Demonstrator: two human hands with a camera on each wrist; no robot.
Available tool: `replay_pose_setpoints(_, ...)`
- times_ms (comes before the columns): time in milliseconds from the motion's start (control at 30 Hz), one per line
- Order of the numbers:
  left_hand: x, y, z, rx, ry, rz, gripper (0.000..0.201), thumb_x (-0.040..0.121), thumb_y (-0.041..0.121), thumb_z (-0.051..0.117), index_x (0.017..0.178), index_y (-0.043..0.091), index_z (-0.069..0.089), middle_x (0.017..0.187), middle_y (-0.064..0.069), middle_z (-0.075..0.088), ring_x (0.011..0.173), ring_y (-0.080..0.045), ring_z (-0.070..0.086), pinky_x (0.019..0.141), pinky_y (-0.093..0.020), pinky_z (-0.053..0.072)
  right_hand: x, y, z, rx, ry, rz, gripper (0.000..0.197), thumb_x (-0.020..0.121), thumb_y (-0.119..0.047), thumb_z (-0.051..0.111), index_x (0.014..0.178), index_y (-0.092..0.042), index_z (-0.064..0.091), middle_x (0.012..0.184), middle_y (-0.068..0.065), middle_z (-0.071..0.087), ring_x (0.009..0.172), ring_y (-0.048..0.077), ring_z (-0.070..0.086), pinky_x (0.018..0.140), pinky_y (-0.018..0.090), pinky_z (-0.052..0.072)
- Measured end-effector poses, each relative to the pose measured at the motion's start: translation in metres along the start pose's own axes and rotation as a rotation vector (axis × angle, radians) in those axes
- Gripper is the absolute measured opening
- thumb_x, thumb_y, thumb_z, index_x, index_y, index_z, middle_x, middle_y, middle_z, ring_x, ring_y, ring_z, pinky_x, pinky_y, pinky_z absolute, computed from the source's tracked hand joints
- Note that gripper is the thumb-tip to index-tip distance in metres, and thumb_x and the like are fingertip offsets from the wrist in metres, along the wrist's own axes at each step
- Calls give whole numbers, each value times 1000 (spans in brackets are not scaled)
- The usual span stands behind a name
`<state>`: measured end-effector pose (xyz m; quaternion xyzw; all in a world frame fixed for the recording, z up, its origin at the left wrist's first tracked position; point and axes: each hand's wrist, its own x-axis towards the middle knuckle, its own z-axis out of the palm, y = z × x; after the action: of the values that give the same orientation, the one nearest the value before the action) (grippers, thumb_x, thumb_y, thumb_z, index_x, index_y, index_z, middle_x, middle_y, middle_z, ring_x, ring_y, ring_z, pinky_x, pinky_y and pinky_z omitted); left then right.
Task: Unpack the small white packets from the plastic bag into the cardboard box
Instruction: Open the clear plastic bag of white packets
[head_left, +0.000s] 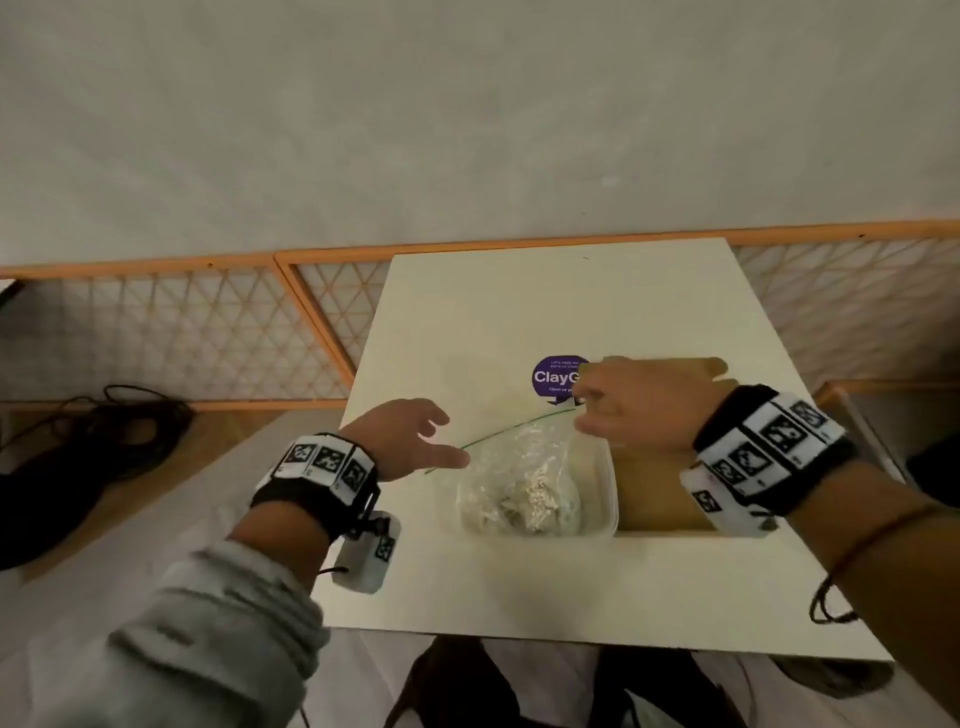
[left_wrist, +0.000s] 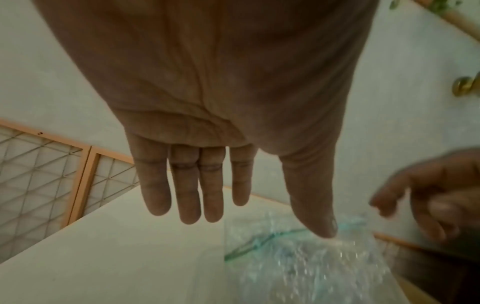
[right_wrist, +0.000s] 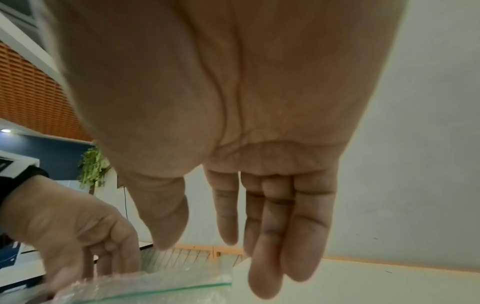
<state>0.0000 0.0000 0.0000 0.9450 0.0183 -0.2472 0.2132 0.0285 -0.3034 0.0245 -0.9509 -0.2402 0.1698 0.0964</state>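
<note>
A clear zip bag (head_left: 519, 462) with a green seal stands in the middle of the white table (head_left: 467, 587), holding crumpled small white packets (head_left: 524, 501). The brown cardboard box (head_left: 660, 499) lies just right of it, partly under my right wrist. My left hand (head_left: 447, 439) hovers at the left end of the seal, fingers straight and spread; in the left wrist view its thumb tip (left_wrist: 324, 232) is at the bag (left_wrist: 298, 267). My right hand (head_left: 584, 408) hangs over the seal's right end with straight fingers (right_wrist: 265, 277) above the bag (right_wrist: 155, 288). Neither hand holds anything.
A purple ClayGo label (head_left: 553, 376) lies behind the bag. A clear plastic tub (head_left: 605, 499) seems to surround the bag's base. An orange-framed lattice fence (head_left: 208, 332) runs behind the table, and black cables (head_left: 104, 441) lie on the floor at left.
</note>
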Motion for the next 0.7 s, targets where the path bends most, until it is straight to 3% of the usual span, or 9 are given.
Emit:
replay_pose_setpoints(100,6,11,11,148,-83,21,62,84,58,75,136,28,59,131,8,61,119,-17,58,103,-34,46,20,-8,4,-57,-40,4,48,98,-51,58,137,-24,54,130,3,50,102,22,60,92,38,51)
replay_pose_setpoints(167,6,16,20,200,-56,45,46,91,47,71,130,23,65,125,4,63,116,-18,59,95,-31,45,28,-13,9,-92,-102,27,57,97,-52,59,146,-25,47,139,4,45,112,24,58,99,41,51)
replay_pose_setpoints(267,5,17,30,174,-1,80,30,99,40,63,116,17,71,117,-1,67,110,-22,62,87,-28,43,34,-16,20,-107,-133,28,58,96,-54,60,147,-29,48,146,1,46,122,24,56,103,42,49)
replay_pose_setpoints(367,2,19,33,131,78,126,29,101,41,59,108,17,73,108,-2,71,98,-21,63,80,-28,43,37,-19,32,-65,-122,21,48,94,-55,62,136,-33,58,139,-5,57,121,20,57,104,42,48)
replay_pose_setpoints(467,-7,23,28,77,144,181,23,100,37,60,98,19,75,93,3,73,89,-19,67,78,-31,51,34,-18,37,14,-74,23,30,95,-52,61,118,-35,68,122,-9,66,107,16,62,98,41,52)
replay_pose_setpoints(600,-30,31,15,-20,205,236,17,99,32,62,96,21,75,86,9,74,86,-13,70,85,-36,58,16,-20,24,78,-2,-34,29,103,-45,54,117,-26,72,105,-12,61,100,13,58,88,32,47)
replay_pose_setpoints(700,-57,35,2,-117,278,299,11,100,33,63,99,26,72,87,12,76,85,-5,70,84,-30,58,-10,-22,7,132,103,-85,23,104,-44,55,102,-28,71,90,-18,61,89,10,59,77,28,43)
